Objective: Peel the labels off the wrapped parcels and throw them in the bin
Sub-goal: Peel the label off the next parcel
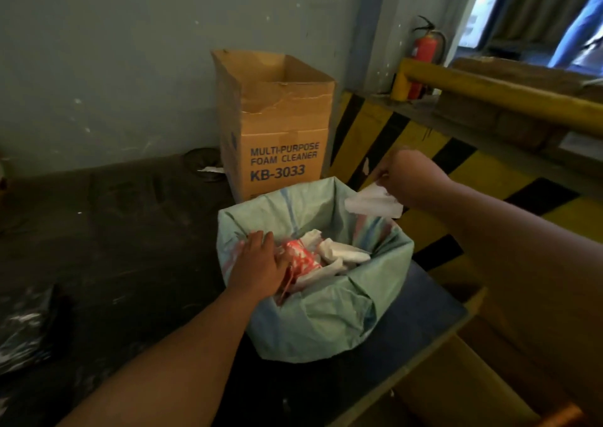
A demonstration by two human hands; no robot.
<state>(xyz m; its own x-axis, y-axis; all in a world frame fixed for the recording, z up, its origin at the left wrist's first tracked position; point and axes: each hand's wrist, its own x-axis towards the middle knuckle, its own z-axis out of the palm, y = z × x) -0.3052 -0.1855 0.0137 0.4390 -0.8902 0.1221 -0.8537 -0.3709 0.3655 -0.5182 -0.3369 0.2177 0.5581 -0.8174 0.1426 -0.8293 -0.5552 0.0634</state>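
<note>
Standing at the middle of the view: one bin [313,325] lined with a pale green bag, its rim folded outward all round. Contents: crumpled white paper [336,253] on the right side of the opening, and a red-and-white printed scrap [301,258] near the left side.

Left hand [257,263]: laid over the bin's left rim, fingers straight and spread, pressing on the liner; thumb side touches the red-and-white scrap. Grips nothing.

Right hand [409,178]: raised above the bin's far right rim, fingers curled, pinching one white label [373,203]. Label is creased and hangs down and leftward from the hand, over the rim edge, apart from the paper already inside.

Behind the bin, touching or just beside its far rim: one open cardboard box [277,123], upright, flaps raised, printed "MULTI-PURPOSE FOAM CLEANER KB-3033" in blue.

Left of the bin: black plastic sheeting [114,231] across a low surface; whether it wraps parcels cannot be told. One shiny dark wrapped bundle [26,328] at the left edge.

Right of the bin: yellow-and-black striped surface [424,139], a yellow rail [489,90] above it, and a red fire extinguisher [424,58] against the wall beyond. Cardboard flap [473,377] at lower right corner.
</note>
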